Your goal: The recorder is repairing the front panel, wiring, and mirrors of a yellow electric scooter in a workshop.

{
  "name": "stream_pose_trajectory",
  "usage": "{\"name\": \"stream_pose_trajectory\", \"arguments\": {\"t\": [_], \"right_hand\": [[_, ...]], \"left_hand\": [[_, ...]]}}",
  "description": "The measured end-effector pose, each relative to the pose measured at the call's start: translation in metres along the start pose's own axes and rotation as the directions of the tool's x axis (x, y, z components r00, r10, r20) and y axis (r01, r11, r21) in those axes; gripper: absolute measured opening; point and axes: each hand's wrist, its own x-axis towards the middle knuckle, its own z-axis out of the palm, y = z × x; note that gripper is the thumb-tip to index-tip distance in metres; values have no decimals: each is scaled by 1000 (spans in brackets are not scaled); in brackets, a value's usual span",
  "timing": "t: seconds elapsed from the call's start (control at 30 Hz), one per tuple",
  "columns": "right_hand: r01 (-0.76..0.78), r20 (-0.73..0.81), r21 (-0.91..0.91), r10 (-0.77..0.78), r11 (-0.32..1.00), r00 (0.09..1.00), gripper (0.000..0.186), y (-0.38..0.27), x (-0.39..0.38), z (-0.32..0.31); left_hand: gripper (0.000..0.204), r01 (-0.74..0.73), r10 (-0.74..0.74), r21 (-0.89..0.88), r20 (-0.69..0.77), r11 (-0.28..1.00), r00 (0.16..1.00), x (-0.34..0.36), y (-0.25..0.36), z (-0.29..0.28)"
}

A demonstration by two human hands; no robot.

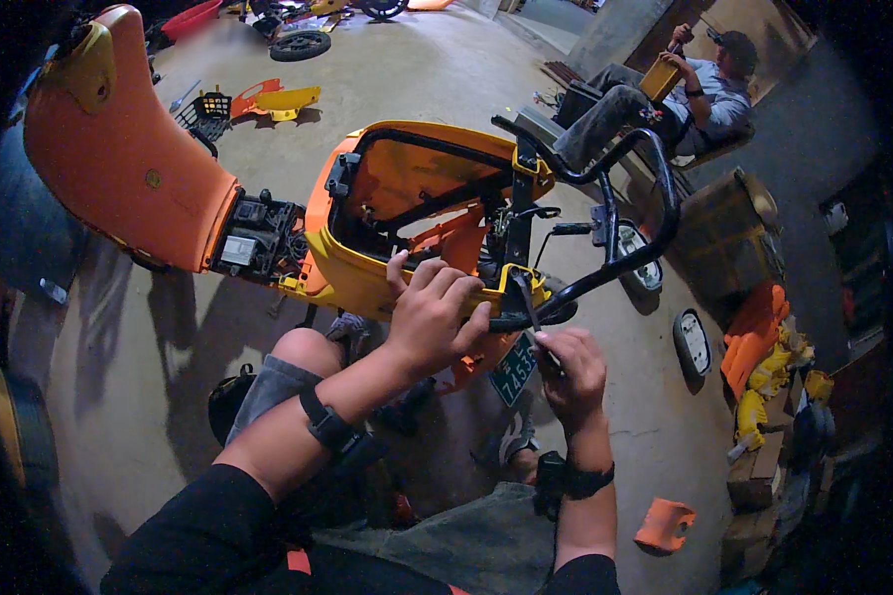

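Observation:
An orange and yellow scooter body [347, 253] lies across the middle, with an open seat frame. My left hand [435, 305] grips its near yellow rim with bent fingers. My right hand [571, 365] is closed round a thin dark tool [529, 315], held against the yellow bracket [516, 283] at the rear right corner; the tool's exact tip is hard to make out. A bent black tube frame [635, 260] rises just beyond it. A dark green plate [516, 372] hangs below. The orange front shield [129, 169] and exposed black housing [258, 238] are at left.
A co-worker [714, 99] sits at upper right holding a yellow part. Orange and yellow panels, cardboard boxes [754, 476] and oval pieces [693, 342] lie at right. A loose orange part [665, 526] is at lower right. A tire [300, 46], crate [205, 117] and panels are behind.

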Motion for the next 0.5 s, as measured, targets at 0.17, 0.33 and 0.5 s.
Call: {"name": "stream_pose_trajectory", "arguments": {"t": [0.17,0.33,0.5], "right_hand": [[72,46,-22,-71,997,996,32,-15,13,7],[81,105,-52,-75,995,992,40,-32,34,18],[126,147,-81,-113,989,983,25,-39,52,35]], "left_hand": [[19,19,-22,-58,-57,998,998,-2,-5,5],[21,59,-113,-220,-240,974,964,2,-5,4],[23,57,-225,-377,-418,924,880,4,-7,5]]}}
